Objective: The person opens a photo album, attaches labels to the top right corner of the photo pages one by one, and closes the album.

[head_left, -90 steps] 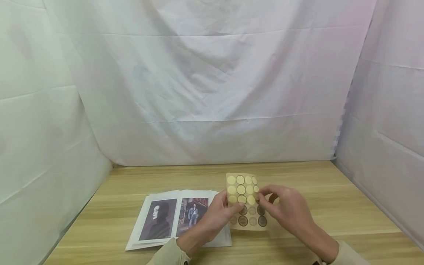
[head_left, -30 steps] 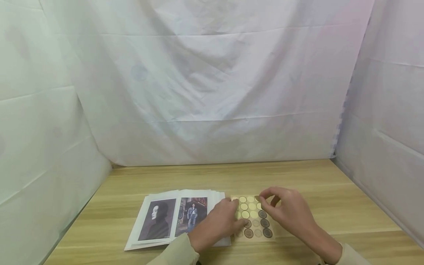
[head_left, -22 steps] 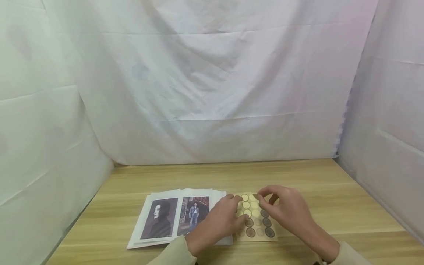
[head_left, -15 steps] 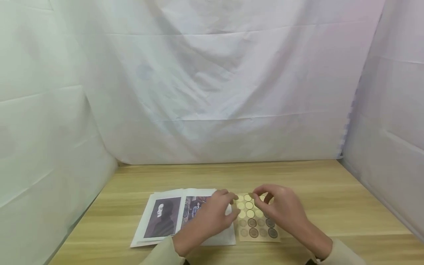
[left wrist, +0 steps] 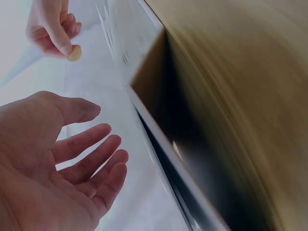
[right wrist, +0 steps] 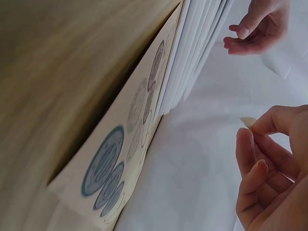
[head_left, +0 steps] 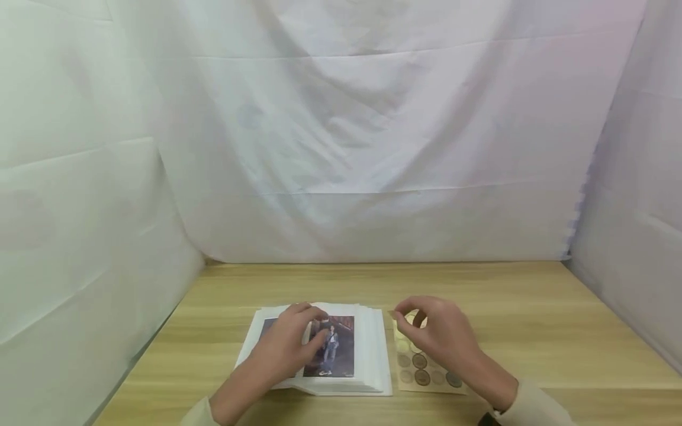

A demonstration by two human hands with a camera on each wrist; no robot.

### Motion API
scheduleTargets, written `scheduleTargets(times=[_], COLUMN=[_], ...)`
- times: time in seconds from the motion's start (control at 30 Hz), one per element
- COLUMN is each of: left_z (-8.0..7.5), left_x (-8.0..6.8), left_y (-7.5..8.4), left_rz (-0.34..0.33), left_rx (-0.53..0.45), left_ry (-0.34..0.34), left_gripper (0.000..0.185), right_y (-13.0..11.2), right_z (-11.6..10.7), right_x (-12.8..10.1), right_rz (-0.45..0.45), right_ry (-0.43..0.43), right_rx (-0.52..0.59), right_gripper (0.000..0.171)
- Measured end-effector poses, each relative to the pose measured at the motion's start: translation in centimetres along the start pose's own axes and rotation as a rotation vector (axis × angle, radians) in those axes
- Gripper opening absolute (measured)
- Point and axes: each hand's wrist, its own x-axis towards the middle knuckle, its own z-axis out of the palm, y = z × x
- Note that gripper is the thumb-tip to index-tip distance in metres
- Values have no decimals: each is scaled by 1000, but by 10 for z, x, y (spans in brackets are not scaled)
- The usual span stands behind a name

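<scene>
An open photo album [head_left: 341, 355] lies on the wooden table [head_left: 479, 284], with a photo of a standing figure on its right page. My left hand [head_left: 308, 326] is open over the left page, fingers relaxed [left wrist: 91, 159]; whether it touches the page is unclear. A tan sheet of round stickers [head_left: 426, 373] lies flat just right of the album. Above its far end my right hand [head_left: 401, 312] pinches one small round sticker [left wrist: 73, 53] between thumb and forefinger; the sticker [right wrist: 247, 121] is clear of the sheet [right wrist: 120, 163].
White cloth [head_left: 341, 148] hangs behind and on both sides of the table. The album's thick stack of white pages [right wrist: 197, 53] stands beside the sticker sheet. Bare wood shows to the right and behind.
My left hand let go of the sticker sheet and moved left over the album. The sheet came down flat on the table. My right hand lifted away, holding a peeled sticker.
</scene>
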Motion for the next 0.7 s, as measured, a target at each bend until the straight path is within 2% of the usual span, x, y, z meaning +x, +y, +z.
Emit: scheduleTargets(times=[0.1, 0.3, 0.4, 0.6, 0.7], left_z=[-7, -15, -16, -17, -17], left_x=[-8, -18, -21, -29, -32], left_y=[-11, -27, -36, -53, -58], left_rz=[-21, -11, -11, -63, -29], left_rx=[23, 84, 97, 92, 95], left_ry=[28, 70, 62, 38, 21], left_gripper=[21, 19, 16, 20, 23], right_y=[-3, -7, -8, -11, -14], right_z=[8, 22, 29, 41, 47], right_x=[5, 14, 18, 26, 31], right_rz=[-24, -56, -63, -77, -87], right_ry=[-13, -36, -36, -43, -42], right_rx=[8, 22, 22, 32, 40], right_gripper=[11, 6, 7, 8, 8])
